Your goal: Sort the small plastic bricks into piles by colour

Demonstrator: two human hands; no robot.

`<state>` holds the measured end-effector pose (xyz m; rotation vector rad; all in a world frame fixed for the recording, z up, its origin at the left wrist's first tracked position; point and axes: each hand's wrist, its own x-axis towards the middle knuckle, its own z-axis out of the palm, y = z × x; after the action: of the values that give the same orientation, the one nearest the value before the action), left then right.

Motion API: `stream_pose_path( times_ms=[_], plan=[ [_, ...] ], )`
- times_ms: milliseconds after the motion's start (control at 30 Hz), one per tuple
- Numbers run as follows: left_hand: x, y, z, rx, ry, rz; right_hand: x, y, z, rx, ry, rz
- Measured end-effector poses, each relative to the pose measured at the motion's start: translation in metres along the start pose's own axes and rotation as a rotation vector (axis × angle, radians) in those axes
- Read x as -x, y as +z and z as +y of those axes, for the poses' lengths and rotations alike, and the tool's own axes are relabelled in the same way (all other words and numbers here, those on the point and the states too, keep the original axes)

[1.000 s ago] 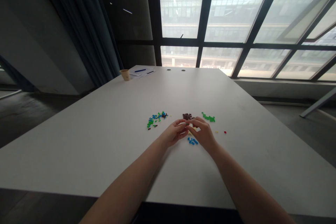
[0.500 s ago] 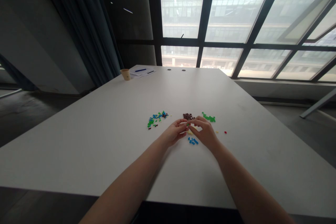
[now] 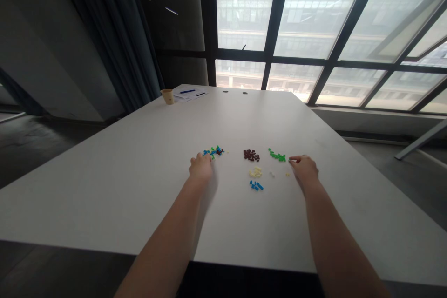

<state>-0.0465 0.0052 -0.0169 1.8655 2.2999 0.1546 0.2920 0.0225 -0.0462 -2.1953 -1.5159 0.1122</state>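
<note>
1. Parting since the earlier head pictures, the hands left mid-counter (image 3: 230, 121) for opposite sides, so work now sat at two groups.
2. The left hand (image 3: 200, 166) curled over the near edge of the mixed pieces (image 3: 212, 152); its grip couldn't be told.
3. The right hand (image 3: 304, 168) held its fingertips narrow, just beside the green pieces (image 3: 277, 156); whether they gripped anything was unclear.
4. The green row's long axis slanted from far left to near right, toward that hand.

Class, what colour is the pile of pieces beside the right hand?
Green; the pile shows best in the head view.
</note>
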Motion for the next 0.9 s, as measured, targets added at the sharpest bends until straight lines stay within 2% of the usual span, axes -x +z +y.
stream_pose_path(
  times_ms=[133,267,500,700,900],
  plan=[
    [-0.008,0.005,-0.003,0.063,0.097,0.031,-0.002,0.010,-0.002,0.006,-0.006,-0.033],
    [-0.013,0.007,-0.006,0.119,0.119,0.062,-0.006,0.015,0.000,-0.031,-0.012,-0.021],
    [-0.017,0.009,-0.005,0.095,0.090,0.045,-0.008,0.008,-0.001,-0.253,-0.130,0.224],
    [-0.019,0.012,-0.006,0.069,0.076,0.051,-0.004,0.006,-0.007,-0.321,-0.139,0.185],
    [-0.019,0.012,-0.003,0.128,0.094,0.112,0.000,0.004,-0.013,-0.343,-0.169,0.166]
  ],
)
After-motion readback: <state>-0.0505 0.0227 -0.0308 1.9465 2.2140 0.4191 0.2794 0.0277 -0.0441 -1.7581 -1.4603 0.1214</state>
